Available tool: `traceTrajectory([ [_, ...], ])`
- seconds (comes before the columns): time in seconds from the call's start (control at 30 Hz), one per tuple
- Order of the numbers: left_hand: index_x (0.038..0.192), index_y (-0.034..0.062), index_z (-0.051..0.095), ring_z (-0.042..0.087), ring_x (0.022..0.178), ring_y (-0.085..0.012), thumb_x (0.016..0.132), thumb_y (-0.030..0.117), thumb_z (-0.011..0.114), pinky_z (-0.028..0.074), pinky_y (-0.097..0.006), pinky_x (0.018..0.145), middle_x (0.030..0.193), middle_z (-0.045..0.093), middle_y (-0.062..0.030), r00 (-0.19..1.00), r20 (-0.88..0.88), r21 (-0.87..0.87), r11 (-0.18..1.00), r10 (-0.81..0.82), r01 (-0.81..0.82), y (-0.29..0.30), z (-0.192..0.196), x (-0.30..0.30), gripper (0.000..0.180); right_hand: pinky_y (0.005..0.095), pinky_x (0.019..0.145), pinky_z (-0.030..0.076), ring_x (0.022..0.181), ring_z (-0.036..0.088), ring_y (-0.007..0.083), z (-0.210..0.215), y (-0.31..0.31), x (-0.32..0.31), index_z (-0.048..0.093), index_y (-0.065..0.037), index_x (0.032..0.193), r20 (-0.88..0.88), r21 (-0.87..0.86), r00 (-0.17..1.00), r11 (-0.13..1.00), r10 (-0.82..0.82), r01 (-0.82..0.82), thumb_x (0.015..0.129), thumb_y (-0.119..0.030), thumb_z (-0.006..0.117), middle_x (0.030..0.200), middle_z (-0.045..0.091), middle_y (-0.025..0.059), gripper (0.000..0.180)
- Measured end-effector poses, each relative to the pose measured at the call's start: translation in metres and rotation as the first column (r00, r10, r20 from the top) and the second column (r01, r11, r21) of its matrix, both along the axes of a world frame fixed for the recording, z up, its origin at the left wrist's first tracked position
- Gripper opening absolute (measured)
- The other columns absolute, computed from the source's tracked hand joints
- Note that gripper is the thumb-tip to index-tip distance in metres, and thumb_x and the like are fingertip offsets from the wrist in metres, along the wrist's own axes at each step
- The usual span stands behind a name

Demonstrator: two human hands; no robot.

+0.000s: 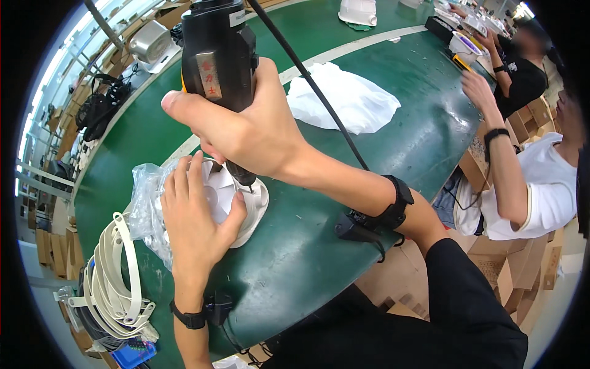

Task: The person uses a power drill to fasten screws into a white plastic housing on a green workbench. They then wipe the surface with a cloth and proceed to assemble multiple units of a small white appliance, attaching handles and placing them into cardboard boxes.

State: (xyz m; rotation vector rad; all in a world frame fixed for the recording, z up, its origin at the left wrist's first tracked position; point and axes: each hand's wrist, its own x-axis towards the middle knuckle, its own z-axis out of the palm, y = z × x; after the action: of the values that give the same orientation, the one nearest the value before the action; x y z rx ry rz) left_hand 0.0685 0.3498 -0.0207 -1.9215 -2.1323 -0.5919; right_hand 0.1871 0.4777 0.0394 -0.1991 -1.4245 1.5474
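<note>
My right hand is wrapped round a black electric screwdriver, which stands nearly upright with its bit pointing down. The bit's tip meets a round white plastic housing near its right side. My left hand lies across that housing and grips it, fingers stretched over the far side and thumb on the part beside the bit. Much of the housing is hidden under my hands. A clear plastic bag lies against its left side.
A white plastic bag lies further back on the green table. White curved straps are piled at the left edge, above a blue tray. A black cord crosses behind my right arm. Co-workers sit at the right.
</note>
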Motion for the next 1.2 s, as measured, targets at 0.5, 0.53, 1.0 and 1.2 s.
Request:
traceTrajectory([
  [0.5,0.127,-0.0016,0.052,0.045,0.122,-0.046,0.074,0.03,0.072,0.036,-0.054,0.102,0.127,0.052,-0.0256,0.997,-0.061,0.031,0.998,-0.053,0.055,0.001,-0.008,-0.002,0.065,0.0345,0.052,0.041,0.055,0.045,0.0122,-0.001,-0.004,-0.003,0.057,0.004,0.071,0.049,0.121,0.998,0.992,-0.031,0.025,0.077,-0.021,0.071,0.056,0.048,0.0089,0.029],
  [0.53,0.126,-0.0009,0.053,0.044,0.123,-0.0472,0.074,0.029,0.072,0.035,-0.055,0.103,0.126,0.052,-0.0259,0.995,-0.066,0.036,0.996,-0.075,0.078,-0.003,-0.012,-0.007,0.063,0.0352,0.052,0.04,0.054,0.043,0.0137,-0.004,-0.004,-0.005,0.055,0.003,0.07,0.006,0.113,1.0,0.994,0.002,-0.003,0.077,-0.022,0.072,0.056,0.047,0.0101,0.03],
  [1.0,0.126,-0.0034,0.056,0.044,0.123,-0.0463,0.078,0.027,0.069,0.033,-0.054,0.106,0.129,0.051,-0.0266,0.999,0.038,0.021,0.999,-0.038,0.037,-0.006,0.005,0.008,0.059,0.0357,0.06,0.04,0.058,0.045,0.0202,0.007,-0.012,-0.001,0.052,0.0,0.077,0.076,0.193,0.997,0.981,0.003,-0.017,0.079,-0.021,0.072,0.062,0.05,0.0084,0.029],
  [1.2,0.124,-0.0063,0.058,0.048,0.121,-0.0481,0.085,0.038,0.066,0.035,-0.053,0.106,0.126,0.055,-0.0315,0.997,-0.033,-0.021,0.997,-0.073,0.072,-0.005,0.018,0.01,0.06,0.0368,0.066,0.042,0.062,0.051,0.0215,-0.023,-0.017,-0.027,0.058,0.001,0.094,-0.032,0.388,0.95,0.872,-0.31,0.298,0.081,-0.033,0.076,0.068,0.055,0.0089,0.041],
])
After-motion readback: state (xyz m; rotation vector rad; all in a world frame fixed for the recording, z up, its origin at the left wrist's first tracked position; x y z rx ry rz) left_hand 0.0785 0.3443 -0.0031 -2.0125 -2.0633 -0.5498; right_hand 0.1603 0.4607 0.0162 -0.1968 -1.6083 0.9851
